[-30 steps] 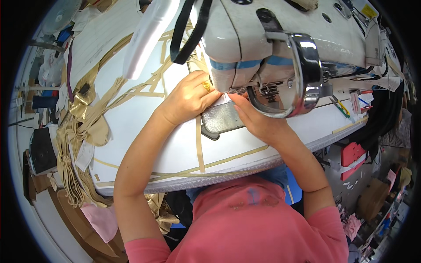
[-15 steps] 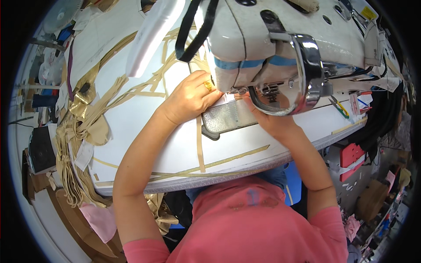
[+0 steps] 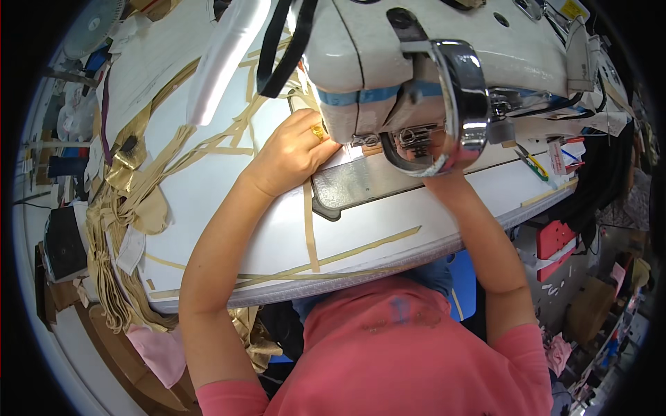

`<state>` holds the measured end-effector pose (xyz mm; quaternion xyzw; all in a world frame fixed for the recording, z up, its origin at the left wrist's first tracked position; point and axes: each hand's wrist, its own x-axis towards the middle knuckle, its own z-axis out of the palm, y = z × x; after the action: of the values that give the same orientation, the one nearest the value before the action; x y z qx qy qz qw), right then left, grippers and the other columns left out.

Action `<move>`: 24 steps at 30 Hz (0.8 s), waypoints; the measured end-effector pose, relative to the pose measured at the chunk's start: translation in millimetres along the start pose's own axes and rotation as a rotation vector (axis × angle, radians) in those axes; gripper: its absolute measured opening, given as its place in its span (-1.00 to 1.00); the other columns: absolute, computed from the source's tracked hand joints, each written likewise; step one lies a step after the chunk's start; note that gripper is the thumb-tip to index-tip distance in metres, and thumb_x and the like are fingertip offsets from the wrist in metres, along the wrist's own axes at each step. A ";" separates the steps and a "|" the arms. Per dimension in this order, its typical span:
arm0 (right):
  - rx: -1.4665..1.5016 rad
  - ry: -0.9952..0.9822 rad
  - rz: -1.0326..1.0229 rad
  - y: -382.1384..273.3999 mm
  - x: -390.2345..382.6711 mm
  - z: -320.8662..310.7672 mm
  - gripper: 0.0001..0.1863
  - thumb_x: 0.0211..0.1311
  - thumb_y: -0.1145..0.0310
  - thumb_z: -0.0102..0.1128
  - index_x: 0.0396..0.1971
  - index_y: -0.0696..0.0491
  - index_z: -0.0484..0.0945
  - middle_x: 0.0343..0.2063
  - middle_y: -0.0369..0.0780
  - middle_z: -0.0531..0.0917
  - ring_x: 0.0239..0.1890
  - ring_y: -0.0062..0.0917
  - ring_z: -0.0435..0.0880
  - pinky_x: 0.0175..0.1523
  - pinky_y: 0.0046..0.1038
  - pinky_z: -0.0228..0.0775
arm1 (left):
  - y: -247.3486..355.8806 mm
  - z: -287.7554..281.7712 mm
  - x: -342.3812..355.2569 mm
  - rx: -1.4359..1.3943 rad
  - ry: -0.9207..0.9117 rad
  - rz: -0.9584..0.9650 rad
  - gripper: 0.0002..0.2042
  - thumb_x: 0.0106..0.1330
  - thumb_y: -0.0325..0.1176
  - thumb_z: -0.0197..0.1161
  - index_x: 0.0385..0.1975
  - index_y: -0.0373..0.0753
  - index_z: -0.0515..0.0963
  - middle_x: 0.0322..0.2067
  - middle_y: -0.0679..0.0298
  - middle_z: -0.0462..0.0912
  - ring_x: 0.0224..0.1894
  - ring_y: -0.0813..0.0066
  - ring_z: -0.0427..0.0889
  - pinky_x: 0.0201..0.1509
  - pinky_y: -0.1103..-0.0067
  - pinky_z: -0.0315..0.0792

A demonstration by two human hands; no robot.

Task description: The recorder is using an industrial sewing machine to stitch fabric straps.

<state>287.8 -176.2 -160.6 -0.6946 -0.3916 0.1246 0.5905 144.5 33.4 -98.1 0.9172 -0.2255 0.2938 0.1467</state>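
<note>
My left hand point(image 3: 290, 150) is closed beside the needle area of a white sewing machine point(image 3: 409, 59). Its fingers are curled together at the end of a narrow tan fabric strip point(image 3: 310, 232), which runs out beneath the hand toward the table's front edge. My right hand point(image 3: 444, 170) reaches behind the curved chrome guard point(image 3: 466, 104), which hides most of its fingers. Between the hands, a short tan piece point(image 3: 373, 150) shows by the presser area. Below it lies the metal bed plate point(image 3: 347, 186).
Long tan strips point(image 3: 184, 156) are heaped at the left and hang over the table edge. A loose strip point(image 3: 368, 249) lies along the front of the white table point(image 3: 229, 229). Snips with yellow-green handles point(image 3: 534, 165) lie at the right. A black strap point(image 3: 284, 55) hangs by the machine head.
My right hand has moved right, farther behind the chrome guard. My left hand stays beside the needle area. The whole view has shifted slightly.
</note>
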 end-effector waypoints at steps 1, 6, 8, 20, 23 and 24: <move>-0.002 0.001 -0.001 1.3 -0.8 -0.9 -0.85 0.07 0.44 0.18 -0.62 0.17 0.53 -0.69 -0.14 0.51 -0.62 -0.36 0.49 -0.48 -0.39 0.27 | 0.3 0.2 0.5 0.000 0.001 0.002 -0.84 -0.11 -0.52 0.28 -0.46 -0.33 0.60 -0.47 0.23 0.52 -0.35 0.28 0.51 -0.27 0.44 0.43; -0.105 0.035 -0.120 -18.7 1.6 -0.2 -0.83 0.08 0.43 0.18 -0.63 0.18 0.52 -0.68 -0.12 0.51 -0.60 -0.30 0.50 -0.46 -0.36 0.29 | 0.6 4.4 -1.2 -0.132 0.022 -0.092 -0.88 -0.09 -0.52 0.30 -0.50 -0.33 0.59 -0.52 0.25 0.48 -0.39 0.30 0.49 -0.25 0.43 0.44; -0.068 0.047 -0.088 -16.9 2.4 1.2 -0.84 0.07 0.45 0.16 -0.63 0.19 0.52 -0.68 -0.12 0.51 -0.60 -0.29 0.50 -0.46 -0.36 0.29 | 1.6 2.5 -1.0 -0.129 0.009 -0.089 -0.88 -0.08 -0.52 0.30 -0.50 -0.32 0.59 -0.53 0.26 0.48 -0.39 0.30 0.49 -0.25 0.43 0.44; -0.354 0.018 -0.261 -41.2 3.9 -6.1 -0.82 0.05 0.56 0.07 -0.71 0.23 0.48 -0.78 -0.06 0.43 -0.69 -0.23 0.46 -0.53 -0.36 0.23 | -7.7 8.8 -3.9 -0.149 0.022 -0.039 -0.90 -0.02 -0.48 0.28 -0.48 -0.32 0.60 -0.52 0.20 0.51 -0.34 0.24 0.51 -0.22 0.41 0.44; -0.297 0.011 -0.231 -46.4 3.9 -3.7 -0.83 0.10 0.56 0.05 -0.65 0.25 0.51 -0.76 -0.07 0.47 -0.72 -0.27 0.47 -0.54 -0.41 0.23 | -14.0 8.4 -6.1 -0.079 0.018 0.001 -0.90 0.00 -0.46 0.27 -0.47 -0.31 0.60 -0.50 0.17 0.52 -0.29 0.20 0.53 -0.17 0.41 0.45; -0.300 0.006 -0.233 -45.8 4.3 -3.7 -0.83 0.10 0.56 0.05 -0.65 0.25 0.51 -0.76 -0.07 0.47 -0.72 -0.27 0.47 -0.54 -0.41 0.23 | -14.9 7.6 -5.7 -0.079 0.023 -0.001 -0.90 0.00 -0.46 0.27 -0.47 -0.31 0.60 -0.50 0.17 0.52 -0.29 0.20 0.53 -0.17 0.41 0.45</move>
<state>274.8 -176.1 -116.4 -0.7254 -0.4816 -0.0065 0.4918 151.4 45.0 -109.6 0.9075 -0.2346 0.2950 0.1853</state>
